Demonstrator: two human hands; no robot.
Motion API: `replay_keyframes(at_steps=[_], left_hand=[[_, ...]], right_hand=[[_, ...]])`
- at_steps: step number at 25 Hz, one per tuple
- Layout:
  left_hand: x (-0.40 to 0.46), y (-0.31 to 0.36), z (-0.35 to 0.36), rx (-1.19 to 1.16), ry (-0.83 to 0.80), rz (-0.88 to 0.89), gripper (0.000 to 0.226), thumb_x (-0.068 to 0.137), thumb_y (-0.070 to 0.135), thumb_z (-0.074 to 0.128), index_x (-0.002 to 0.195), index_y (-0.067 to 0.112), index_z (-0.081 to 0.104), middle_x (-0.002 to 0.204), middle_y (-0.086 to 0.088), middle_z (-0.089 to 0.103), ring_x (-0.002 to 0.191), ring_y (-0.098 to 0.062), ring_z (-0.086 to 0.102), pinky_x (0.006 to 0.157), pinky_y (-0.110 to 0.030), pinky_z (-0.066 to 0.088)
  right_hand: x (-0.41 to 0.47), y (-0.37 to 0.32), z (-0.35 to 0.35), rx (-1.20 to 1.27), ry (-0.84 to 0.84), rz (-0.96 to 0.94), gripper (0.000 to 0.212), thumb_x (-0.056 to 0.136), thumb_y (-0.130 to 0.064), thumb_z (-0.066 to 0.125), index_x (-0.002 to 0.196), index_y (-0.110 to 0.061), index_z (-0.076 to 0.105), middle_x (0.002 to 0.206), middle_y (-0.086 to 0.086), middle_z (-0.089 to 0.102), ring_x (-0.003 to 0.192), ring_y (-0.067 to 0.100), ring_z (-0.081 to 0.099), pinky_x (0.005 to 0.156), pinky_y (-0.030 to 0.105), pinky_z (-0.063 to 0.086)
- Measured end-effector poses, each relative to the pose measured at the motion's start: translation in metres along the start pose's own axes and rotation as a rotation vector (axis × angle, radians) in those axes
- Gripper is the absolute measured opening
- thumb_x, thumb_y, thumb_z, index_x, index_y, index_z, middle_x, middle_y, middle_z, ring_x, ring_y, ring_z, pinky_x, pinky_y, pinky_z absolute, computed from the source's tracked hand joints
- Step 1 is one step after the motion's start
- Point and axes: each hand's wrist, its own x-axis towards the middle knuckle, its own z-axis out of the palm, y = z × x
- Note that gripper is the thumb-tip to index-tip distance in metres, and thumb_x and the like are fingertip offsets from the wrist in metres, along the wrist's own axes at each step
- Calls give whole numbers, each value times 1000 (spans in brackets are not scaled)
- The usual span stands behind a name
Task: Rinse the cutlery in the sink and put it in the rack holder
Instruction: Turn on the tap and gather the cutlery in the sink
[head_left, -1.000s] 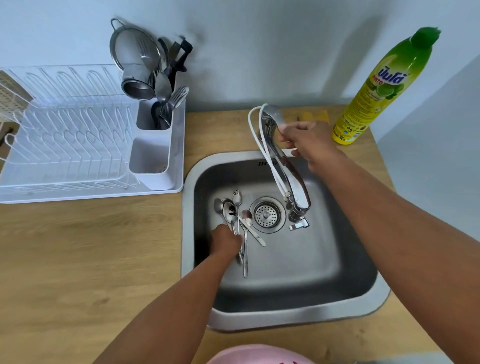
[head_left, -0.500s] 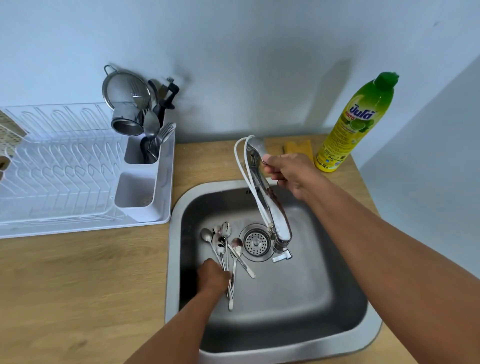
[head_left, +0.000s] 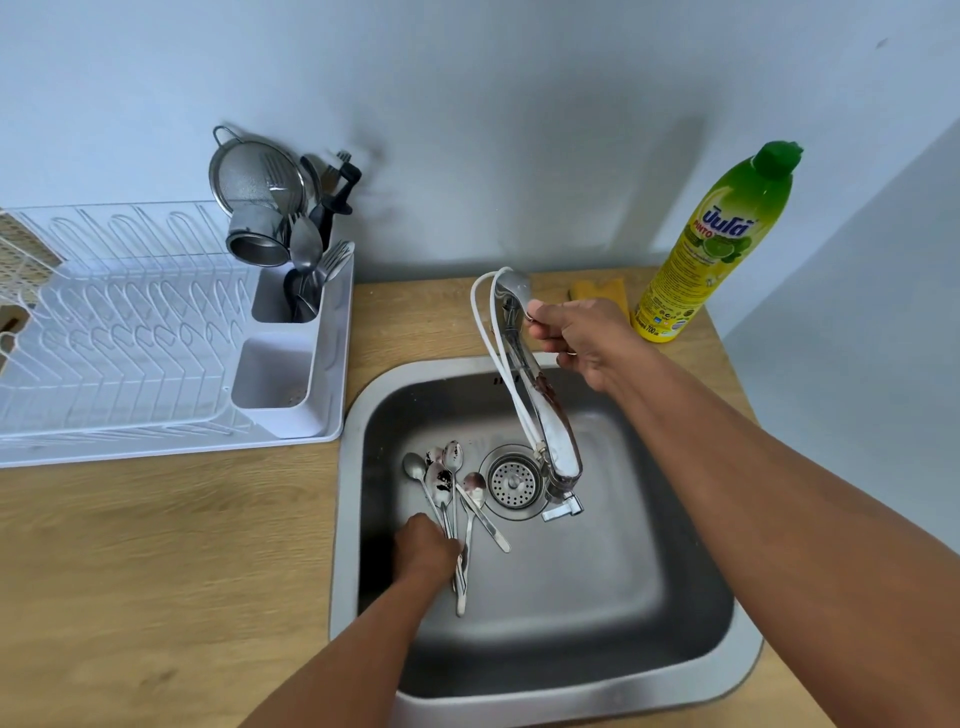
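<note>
Several dirty steel spoons (head_left: 448, 488) lie fanned out on the floor of the steel sink (head_left: 613, 613), left of the drain (head_left: 511, 484). My left hand (head_left: 423, 551) is down in the sink, closed over the spoon handles. My right hand (head_left: 579, 338) grips the top of the chrome tap (head_left: 545, 415), which arches over the drain; no water shows. The white rack's cutlery holder (head_left: 283, 379) has an empty near compartment, and its far compartment holds forks, spoons and a strainer.
A white dish rack (head_left: 130, 338) sits on the wooden counter left of the sink. A green-yellow dish soap bottle (head_left: 719, 244) stands at the back right beside a yellow sponge (head_left: 597, 288). A white hose loops along the tap.
The view has tilted up and pulled back, so everything sits lower in frame. My left hand stays on the spoon handles and my right hand stays on the tap.
</note>
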Motion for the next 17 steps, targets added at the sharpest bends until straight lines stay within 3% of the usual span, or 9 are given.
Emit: replay_keyframes(at_steps=[5, 17], left_hand=[[0, 0, 0, -8, 1, 1, 17, 79, 17, 81, 82, 2, 73, 88, -15, 78, 84, -31, 76, 59, -25, 47], [-3, -1, -1, -8, 14, 27, 17, 78, 14, 81, 75, 1, 71, 82, -17, 76, 78, -33, 76, 66, -36, 64]], right_hand=[[-3, -5, -2, 25, -31, 30, 15, 86, -30, 77, 82, -15, 75, 57, -7, 71, 41, 5, 54, 51, 23, 39], [-3, -24, 2, 160, -79, 71, 20, 92, -36, 69, 97, -17, 73, 57, -9, 69, 47, 4, 55, 51, 22, 39]])
